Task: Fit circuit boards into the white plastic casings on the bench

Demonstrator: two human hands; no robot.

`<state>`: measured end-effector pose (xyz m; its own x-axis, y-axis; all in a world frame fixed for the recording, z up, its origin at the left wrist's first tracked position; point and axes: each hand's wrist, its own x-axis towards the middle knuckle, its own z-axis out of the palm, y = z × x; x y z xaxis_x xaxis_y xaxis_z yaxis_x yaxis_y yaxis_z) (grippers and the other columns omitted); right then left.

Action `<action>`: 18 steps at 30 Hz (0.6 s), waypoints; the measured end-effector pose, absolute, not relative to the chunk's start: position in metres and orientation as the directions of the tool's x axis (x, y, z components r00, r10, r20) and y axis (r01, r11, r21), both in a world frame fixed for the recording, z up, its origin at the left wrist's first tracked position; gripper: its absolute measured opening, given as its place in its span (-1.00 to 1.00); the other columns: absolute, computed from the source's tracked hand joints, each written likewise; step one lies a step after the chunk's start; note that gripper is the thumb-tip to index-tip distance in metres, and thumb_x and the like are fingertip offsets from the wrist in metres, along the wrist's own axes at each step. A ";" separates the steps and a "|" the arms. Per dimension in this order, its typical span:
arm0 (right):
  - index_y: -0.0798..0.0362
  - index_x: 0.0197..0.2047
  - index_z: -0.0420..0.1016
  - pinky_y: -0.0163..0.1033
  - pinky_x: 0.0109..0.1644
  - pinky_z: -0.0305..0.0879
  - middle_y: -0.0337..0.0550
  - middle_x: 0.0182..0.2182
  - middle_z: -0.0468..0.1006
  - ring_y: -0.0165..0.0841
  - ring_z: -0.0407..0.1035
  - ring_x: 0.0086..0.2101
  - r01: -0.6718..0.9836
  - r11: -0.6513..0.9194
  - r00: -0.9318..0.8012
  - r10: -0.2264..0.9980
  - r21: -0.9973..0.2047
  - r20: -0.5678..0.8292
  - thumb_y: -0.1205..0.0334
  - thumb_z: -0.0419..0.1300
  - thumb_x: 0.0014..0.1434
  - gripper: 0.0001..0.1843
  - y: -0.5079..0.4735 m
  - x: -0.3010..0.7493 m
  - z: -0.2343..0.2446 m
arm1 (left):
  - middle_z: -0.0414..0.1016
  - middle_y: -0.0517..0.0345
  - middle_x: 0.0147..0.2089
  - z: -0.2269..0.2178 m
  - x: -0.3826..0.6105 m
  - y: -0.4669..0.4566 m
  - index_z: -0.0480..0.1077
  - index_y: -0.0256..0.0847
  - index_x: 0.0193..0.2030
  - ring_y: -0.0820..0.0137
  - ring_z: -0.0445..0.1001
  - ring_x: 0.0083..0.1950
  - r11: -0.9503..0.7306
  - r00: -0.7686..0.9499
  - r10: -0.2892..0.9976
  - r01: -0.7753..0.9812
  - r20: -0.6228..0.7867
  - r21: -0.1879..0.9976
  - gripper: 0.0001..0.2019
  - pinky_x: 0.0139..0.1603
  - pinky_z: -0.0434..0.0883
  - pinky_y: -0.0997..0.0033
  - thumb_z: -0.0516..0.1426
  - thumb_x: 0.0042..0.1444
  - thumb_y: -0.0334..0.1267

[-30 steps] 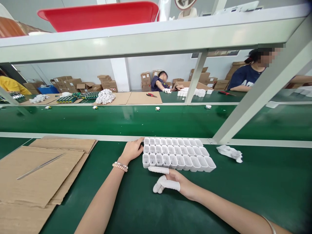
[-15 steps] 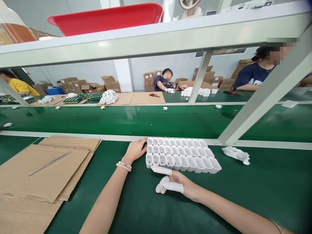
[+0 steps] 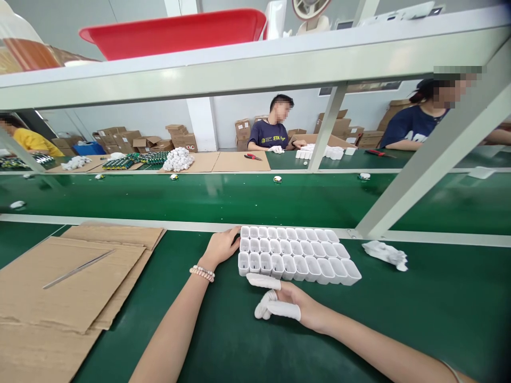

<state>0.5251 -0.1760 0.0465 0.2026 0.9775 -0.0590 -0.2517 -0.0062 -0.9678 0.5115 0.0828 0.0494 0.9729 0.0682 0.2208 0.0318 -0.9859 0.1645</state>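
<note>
White plastic cups [image 3: 297,255] are lined up in a block of three neat rows on the green desk [image 3: 439,319], just this side of the belt [image 3: 199,197]. All the cups that can be seen into look empty, so the squaring-up seems pretty much done and any filling not started, though that's only a guess from how things lie.

The left hand [image 3: 219,247] is pressed flat-ish against the block's left end, fingers loosely curled, nothing gripped. The right hand [image 3: 285,303] is laid on the desk against the near edge of the block; its fingers [image 3: 263,281] are covered in white cots, one stretched out along the front row, the rest curled under. Nothing is held there either, as far as can be told.

A crumpled white cloth [image 3: 385,252] is left near the block's right end. Cardboard sheets [image 3: 72,282] with a thin metal strip [image 3: 77,268] on top are stacked well off to the left. Small parts [image 3: 277,179] are dotted along the belt, and co-workers are seated on the far side.
</note>
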 end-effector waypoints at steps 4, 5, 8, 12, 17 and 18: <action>0.00 0.35 0.14 0.00 0.03 0.28 -0.06 -0.26 0.59 -0.27 0.46 -0.21 -0.222 -0.003 0.194 0.980 -0.975 -0.048 0.13 0.27 0.19 -0.29 -0.177 0.525 0.047 | 0.56 0.06 -0.16 0.048 0.512 0.083 0.22 -0.14 0.20 0.29 0.54 -0.29 -0.986 0.972 0.063 0.025 0.228 0.166 -0.63 -0.34 0.30 0.43 -0.08 0.30 -0.18; 0.00 0.35 0.13 -0.01 0.02 0.28 -0.06 -0.26 0.59 -0.26 0.46 -0.21 -0.220 0.001 0.194 0.980 -0.975 -0.043 0.14 0.27 0.18 -0.28 -0.177 0.525 0.047 | 0.56 0.05 -0.12 0.047 0.512 0.084 0.22 -0.14 0.20 0.28 0.54 -0.27 -0.986 0.971 0.062 0.023 0.230 0.167 -0.64 -0.33 0.31 0.42 -0.09 0.31 -0.19; 0.01 0.35 0.12 -0.02 0.01 0.29 -0.07 -0.27 0.59 -0.27 0.47 -0.23 -0.225 0.014 0.203 0.979 -0.974 -0.033 0.15 0.28 0.17 -0.26 -0.178 0.525 0.047 | 0.55 0.04 -0.04 0.046 0.513 0.084 0.22 -0.13 0.20 0.26 0.55 -0.20 -0.985 0.970 0.062 0.022 0.236 0.169 -0.64 -0.27 0.34 0.40 -0.11 0.32 -0.19; 0.04 0.35 0.12 -0.03 -0.01 0.30 -0.07 -0.30 0.59 -0.28 0.47 -0.25 -0.240 0.024 0.234 0.972 -0.970 -0.034 0.12 0.28 0.17 -0.25 -0.178 0.524 0.046 | 0.54 0.06 -0.02 0.045 0.514 0.085 0.21 -0.11 0.21 0.26 0.56 -0.18 -0.986 0.971 0.058 0.018 0.234 0.168 -0.64 -0.25 0.35 0.40 -0.11 0.32 -0.19; 0.04 0.35 0.10 -0.05 -0.03 0.30 -0.09 -0.33 0.58 -0.30 0.46 -0.27 -0.278 0.029 0.254 0.966 -0.960 -0.044 0.11 0.28 0.18 -0.25 -0.178 0.522 0.046 | 0.55 0.05 -0.02 0.044 0.515 0.085 0.21 -0.14 0.22 0.25 0.56 -0.20 -0.986 0.971 0.057 0.018 0.232 0.165 -0.63 -0.29 0.35 0.39 -0.13 0.33 -0.19; 0.04 0.35 0.10 -0.06 -0.02 0.30 -0.10 -0.33 0.58 -0.31 0.46 -0.27 -0.279 0.029 0.256 0.966 -0.960 -0.045 0.10 0.28 0.18 -0.25 -0.178 0.522 0.047 | 0.55 0.05 -0.02 0.044 0.515 0.085 0.21 -0.14 0.22 0.24 0.56 -0.20 -0.986 0.971 0.060 0.021 0.232 0.166 -0.63 -0.29 0.35 0.38 -0.15 0.34 -0.18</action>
<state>0.5220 -0.1776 0.0465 0.2560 0.9656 -0.0448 -0.2791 0.0294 -0.9598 0.5150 0.0852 0.0439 0.9709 0.0597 0.2320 0.0209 -0.9859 0.1659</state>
